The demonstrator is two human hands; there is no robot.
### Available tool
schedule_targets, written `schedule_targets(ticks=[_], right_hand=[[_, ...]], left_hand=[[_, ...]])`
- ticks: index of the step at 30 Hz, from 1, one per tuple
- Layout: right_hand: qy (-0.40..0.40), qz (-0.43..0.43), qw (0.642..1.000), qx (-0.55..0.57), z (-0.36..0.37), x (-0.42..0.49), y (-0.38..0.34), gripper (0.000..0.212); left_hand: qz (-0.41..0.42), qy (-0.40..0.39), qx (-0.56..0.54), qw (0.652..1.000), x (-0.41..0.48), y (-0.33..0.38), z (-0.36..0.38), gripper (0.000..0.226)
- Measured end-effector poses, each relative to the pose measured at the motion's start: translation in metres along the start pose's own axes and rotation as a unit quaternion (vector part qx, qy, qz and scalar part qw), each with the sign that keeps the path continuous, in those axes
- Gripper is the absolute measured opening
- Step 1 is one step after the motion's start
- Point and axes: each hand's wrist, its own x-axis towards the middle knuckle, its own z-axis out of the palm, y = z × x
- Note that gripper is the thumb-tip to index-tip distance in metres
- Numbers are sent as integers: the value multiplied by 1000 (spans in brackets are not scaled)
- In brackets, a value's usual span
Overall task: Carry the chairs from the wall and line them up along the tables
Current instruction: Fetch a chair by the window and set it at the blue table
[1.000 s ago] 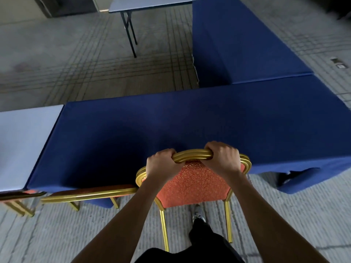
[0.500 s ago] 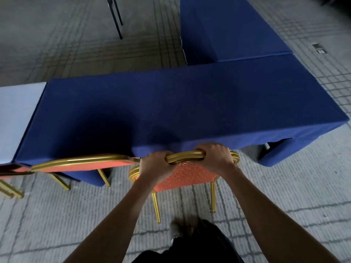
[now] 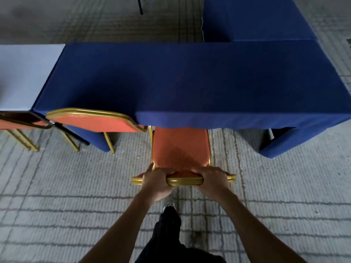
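- Closest in, a dark trouser leg (image 3: 169,230) and a shoe tip (image 3: 169,204) stand on the patterned grey carpet (image 3: 57,205), right behind the chair.
- Both bare forearms reach forward to the gold top rail of the chair in hand (image 3: 181,149).
- The left hand (image 3: 157,184) is wrapped over the rail's left part, thumb up along the frame; the right hand (image 3: 214,182) is wrapped over its right part. Both are clamped on that rail, with bare gold showing between them.
- The top rail runs side to side, parallel to the table edge; the orange back pad stretches from the hands straight toward the table, so the chair faces the table.
- Its front end goes under the hem of the blue-clothed table (image 3: 190,82); the seat is hidden there.
- Just left of it, a second gold-and-orange chair (image 3: 95,121) sits at the same table edge, its top rail also along that edge.
- Farther left, a third chair (image 3: 20,123) is partly cut off by the frame, in front of an uncovered pale table (image 3: 22,73).
- Beyond the blue-clothed table, at its right end, another blue-draped table (image 3: 256,18) runs away from it.
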Motion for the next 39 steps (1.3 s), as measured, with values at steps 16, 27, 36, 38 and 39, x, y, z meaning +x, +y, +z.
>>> schedule_targets(ticks=[16, 27, 36, 38, 39], right_hand=[[116, -2, 969, 216, 59, -97, 0, 39], [38, 308, 563, 766, 78, -128, -25, 54], [8, 332, 385, 861, 71, -55, -17, 59], [7, 345, 379, 859, 69, -40, -16, 47], [15, 347, 386, 854, 70, -32, -15, 42]], left_hand=[[-128, 137, -361, 913, -112, 25, 53, 31], [-318, 42, -816, 481, -122, 37, 58, 48], [-327, 12, -876, 355, -66, 33, 31, 44], [-326, 22, -867, 376, -54, 29, 41, 38], [-321, 26, -864, 388, -47, 27, 45, 35]])
